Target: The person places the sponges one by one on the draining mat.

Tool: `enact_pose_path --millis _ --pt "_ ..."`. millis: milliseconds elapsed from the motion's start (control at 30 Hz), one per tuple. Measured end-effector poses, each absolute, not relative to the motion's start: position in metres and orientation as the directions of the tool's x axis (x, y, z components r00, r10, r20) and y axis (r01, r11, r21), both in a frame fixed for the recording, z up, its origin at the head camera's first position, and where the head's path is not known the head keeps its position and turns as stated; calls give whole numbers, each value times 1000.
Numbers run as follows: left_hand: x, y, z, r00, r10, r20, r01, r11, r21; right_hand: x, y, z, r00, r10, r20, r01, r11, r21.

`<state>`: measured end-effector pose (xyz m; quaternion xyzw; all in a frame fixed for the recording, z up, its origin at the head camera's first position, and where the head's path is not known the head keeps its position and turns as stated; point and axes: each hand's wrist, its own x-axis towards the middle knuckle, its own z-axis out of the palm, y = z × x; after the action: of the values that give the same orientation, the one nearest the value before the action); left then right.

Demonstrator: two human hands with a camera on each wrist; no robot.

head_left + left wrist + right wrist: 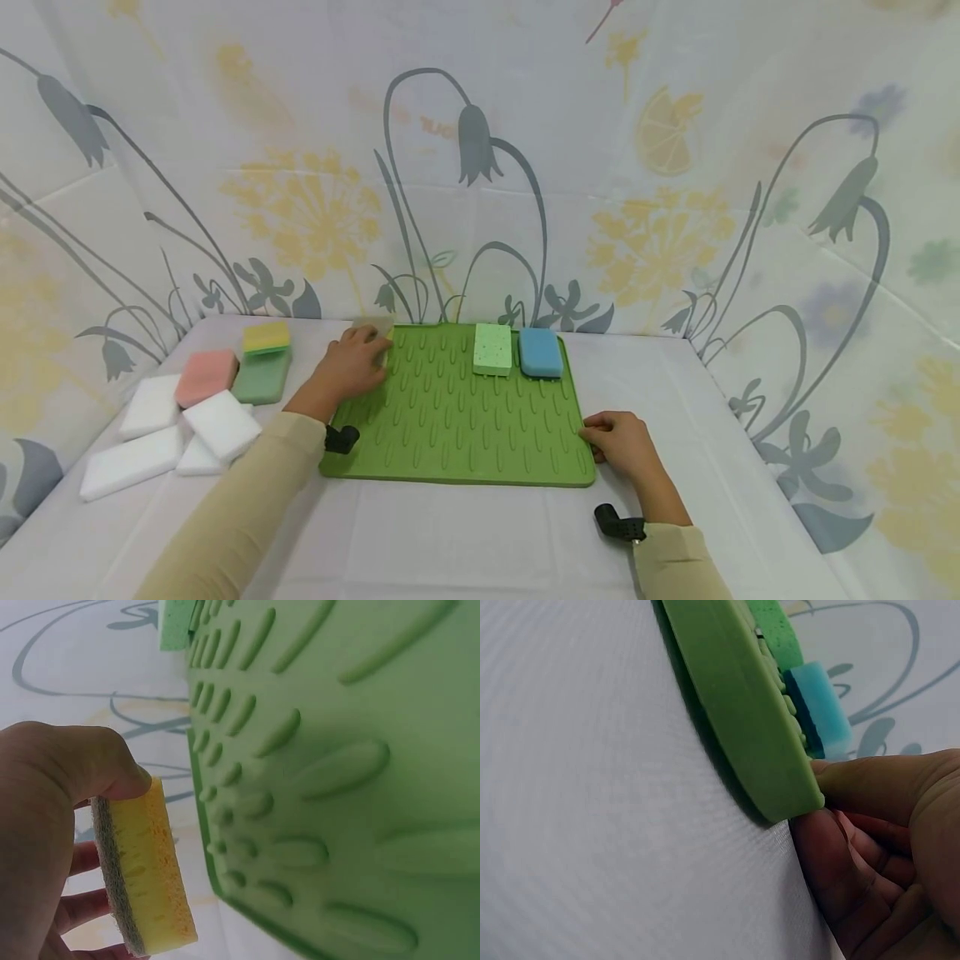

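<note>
My left hand (347, 368) grips a yellow sponge (154, 870) with a grey scouring side, at the far left corner of a green ridged mat (457, 433). In the left wrist view the thumb lies on the sponge's upper end, and the fingers are partly hidden behind it. At the mat's right edge, my right hand (626, 446) pinches the rim between thumb and fingers, as the right wrist view shows. On the mat's far part stand a light green sponge (492, 350) and, just right of it, a blue sponge (541, 352) with a dark underside.
Left of the mat lie a pink sponge (206, 377), a green sponge (262, 377) with a yellow sponge (266, 337) at its far end, and several white sponge blocks (131, 462), some overlapping. A patterned curtain (480, 167) rises behind the white-covered table (465, 542).
</note>
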<state>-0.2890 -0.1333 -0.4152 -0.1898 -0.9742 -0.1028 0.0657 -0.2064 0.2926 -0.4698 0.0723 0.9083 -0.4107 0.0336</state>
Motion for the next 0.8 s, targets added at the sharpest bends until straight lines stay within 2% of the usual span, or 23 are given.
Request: enact_pose_path --millis 367,800 --pt "-293 -112 -414 -913 374 162 400 897 186 -205 292 -468 -987 102 -128 163 649 -743" --pt "-301 -85 -413 -893 407 190 435 889 140 -207 293 -472 -986 106 -132 170 639 -750"
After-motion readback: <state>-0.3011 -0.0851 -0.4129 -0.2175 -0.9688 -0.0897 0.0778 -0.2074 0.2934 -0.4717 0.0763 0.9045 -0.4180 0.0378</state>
